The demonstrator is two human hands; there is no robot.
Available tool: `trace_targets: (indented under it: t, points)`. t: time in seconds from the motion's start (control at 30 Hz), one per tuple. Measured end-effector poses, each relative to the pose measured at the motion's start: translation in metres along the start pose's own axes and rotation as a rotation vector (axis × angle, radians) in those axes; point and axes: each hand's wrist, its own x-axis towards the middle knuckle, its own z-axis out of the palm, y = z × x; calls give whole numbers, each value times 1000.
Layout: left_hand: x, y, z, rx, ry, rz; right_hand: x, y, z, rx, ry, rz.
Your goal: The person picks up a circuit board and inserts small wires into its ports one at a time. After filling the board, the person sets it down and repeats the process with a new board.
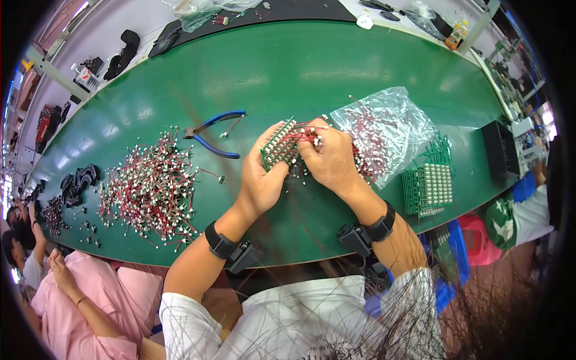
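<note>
My left hand (264,171) is closed round the edge of a green circuit board panel (278,145), which is tilted and studded with rows of small pale parts. Against the panel's right side, my right hand (332,155) pinches a bunch of thin red wires (307,133) with small white connectors on their ends. My fingertips hide where the wires meet the panel. More red wires spill from a clear plastic bag (401,135) beside my right hand. To the left of my hands lies a large heap of red and black wires with white connectors (153,189).
Blue-handled cutters (217,139) lie open beyond the heap. Green panels (433,185) are stacked at the right, near a black box (499,150). Dark bundles (80,183) and small black parts (54,215) sit at the far left. A person in pink (90,300) sits at the left.
</note>
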Motion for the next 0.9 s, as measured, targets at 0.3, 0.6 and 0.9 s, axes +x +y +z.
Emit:
trace_targets:
  t: [0.3, 0.6, 0.9]
  points:
    - [-3, 1, 4, 98, 0, 43, -1, -5, -4, -48, -5, 14]
    - [0, -5, -5, 408, -62, 201, -3, -2, -4, -33, -24, -38]
    - [2, 0, -9, 501, -74, 252, -1, 3, -5, -51, -26, -108]
